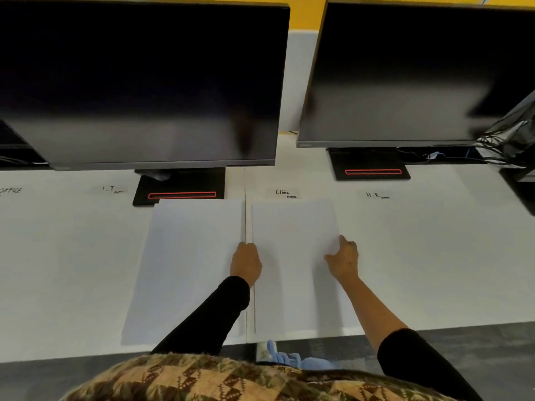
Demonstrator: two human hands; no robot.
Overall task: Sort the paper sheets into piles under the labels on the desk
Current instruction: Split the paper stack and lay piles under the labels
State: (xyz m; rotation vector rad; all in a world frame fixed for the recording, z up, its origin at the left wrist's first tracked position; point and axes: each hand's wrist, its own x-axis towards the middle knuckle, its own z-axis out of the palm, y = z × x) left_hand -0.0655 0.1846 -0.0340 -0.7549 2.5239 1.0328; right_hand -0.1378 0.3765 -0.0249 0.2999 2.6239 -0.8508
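Your left hand (pixel 246 263) curls on the Clinic pile (pixel 292 273), right hand (pixel 343 260) fingers spread; 1 uneven push could skew it over the neighbouring pile (pixel 188 264).

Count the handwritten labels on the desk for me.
4: Office label at the far left edge, cut off; I.T label left of the left monitor stand; Clinic label just beyond the right paper pile; H.R label farthest right. Others may lie outside the view.

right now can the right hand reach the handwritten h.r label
Probably yes: the right hand touches the white paper sheet's right edge, and only bare white desk separates it from the handwritten H.R label.
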